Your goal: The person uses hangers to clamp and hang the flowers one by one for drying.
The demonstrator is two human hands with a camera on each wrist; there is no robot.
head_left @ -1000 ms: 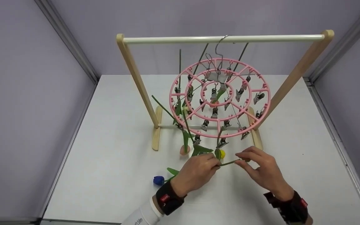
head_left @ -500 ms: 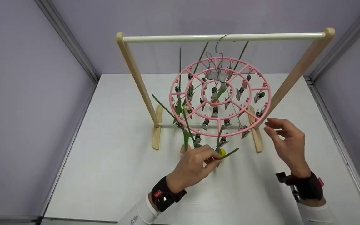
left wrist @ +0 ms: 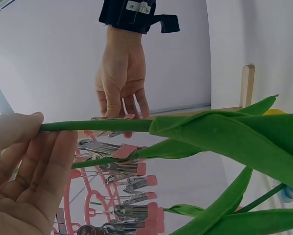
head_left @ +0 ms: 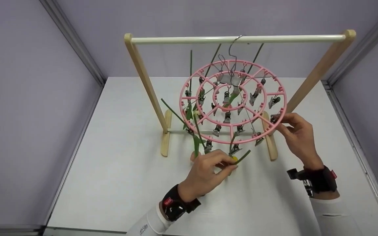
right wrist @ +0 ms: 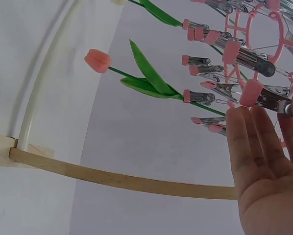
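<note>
A pink round clip hanger (head_left: 282, 98) hangs by a wire hook from the white rod (head_left: 182, 40) of a wooden stand. Several artificial flowers hang from its metal clips, among them a pink tulip (right wrist: 97, 59) and a yellow bud (head_left: 234, 159). My left hand (head_left: 230, 164) pinches a green flower stem (head_left: 243, 156) just below the hanger's near rim. The same stem (left wrist: 97, 126) runs across the left wrist view with long green leaves (left wrist: 225, 137). My right hand (head_left: 281, 123) pinches a metal clip (right wrist: 266, 100) on the hanger's right rim.
The stand's wooden feet (head_left: 165, 137) rest on a white table (head_left: 110, 170), joined by a low crossbar (right wrist: 122, 181). Lilac walls close in the left, back and right sides. Bare stems stick up above the hanger at the back.
My right hand let go of the stem's end and rose to the hanger's right rim, taking a clip there. My left hand lifted the stem toward the hanger's near rim.
</note>
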